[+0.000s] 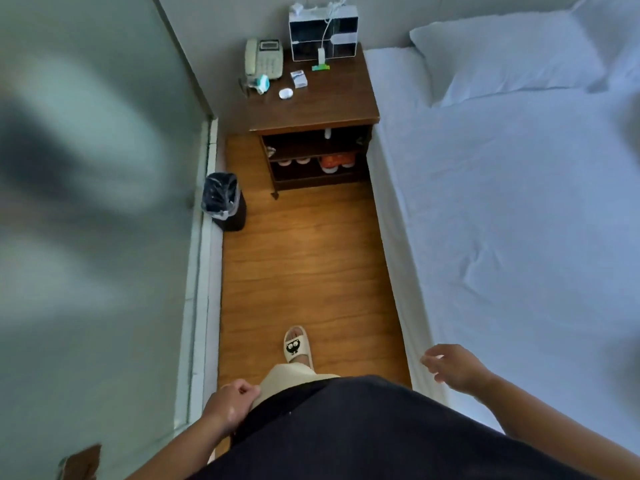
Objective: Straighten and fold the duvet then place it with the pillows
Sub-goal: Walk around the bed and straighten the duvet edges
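A white pillow (505, 57) lies at the head of the bed (519, 209), with the edge of a second white pillow (620, 39) at the far right. The bed shows a white sheet with a few creases; no duvet is in view. My left hand (230, 403) hangs by my hip with loosely curled fingers and holds nothing. My right hand (450, 367) hovers over the bed's near edge, fingers relaxed and spread, holding nothing.
I stand in a narrow strip of wooden floor (304, 265) between a frosted glass wall (97, 202) and the bed. A wooden nightstand (311, 102) with a phone (264, 58) and small items stands ahead. A black bin (224, 200) sits beside the glass wall.
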Action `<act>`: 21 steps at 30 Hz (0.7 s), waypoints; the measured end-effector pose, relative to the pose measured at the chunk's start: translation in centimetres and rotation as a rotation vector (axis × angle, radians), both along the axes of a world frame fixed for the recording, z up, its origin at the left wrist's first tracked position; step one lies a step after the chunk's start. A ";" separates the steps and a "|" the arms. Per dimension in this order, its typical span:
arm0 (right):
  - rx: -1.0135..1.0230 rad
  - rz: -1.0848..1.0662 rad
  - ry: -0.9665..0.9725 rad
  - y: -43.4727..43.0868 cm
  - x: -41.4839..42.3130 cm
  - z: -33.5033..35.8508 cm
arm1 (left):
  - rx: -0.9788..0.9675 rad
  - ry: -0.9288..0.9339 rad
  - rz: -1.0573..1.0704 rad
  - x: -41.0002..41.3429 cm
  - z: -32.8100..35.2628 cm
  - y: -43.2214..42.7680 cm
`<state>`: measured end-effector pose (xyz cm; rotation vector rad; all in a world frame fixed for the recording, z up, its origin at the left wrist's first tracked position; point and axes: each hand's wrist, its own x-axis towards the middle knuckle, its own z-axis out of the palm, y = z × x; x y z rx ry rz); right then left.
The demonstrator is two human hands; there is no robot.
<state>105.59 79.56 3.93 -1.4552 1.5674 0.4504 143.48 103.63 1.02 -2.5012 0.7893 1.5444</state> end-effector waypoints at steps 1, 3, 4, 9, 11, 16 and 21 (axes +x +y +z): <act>0.001 -0.041 0.010 -0.9 1.1 0.4 | 0.007 0.000 -0.039 2.1 -0.2 -2.3; -0.007 -0.116 0.019 -2.9 3.6 1.4 | 0.018 0.025 -0.104 5.8 0.0 -7.0; -0.013 -0.149 0.012 -4.1 4.8 1.8 | 0.032 0.036 -0.129 7.3 0.3 -9.4; 0.002 -0.258 -0.055 -10.3 9.6 3.2 | 0.034 0.036 -0.179 13.3 1.6 -22.5; 0.004 -0.294 -0.054 -12.9 10.5 3.0 | 0.027 0.034 -0.220 14.5 2.0 -28.4; 0.072 -0.355 -0.042 -20.3 10.1 0.7 | -0.014 0.005 -0.355 15.2 2.0 -43.3; 0.118 -0.453 -0.031 -28.5 7.7 0.6 | -0.028 -0.022 -0.454 12.7 2.4 -56.7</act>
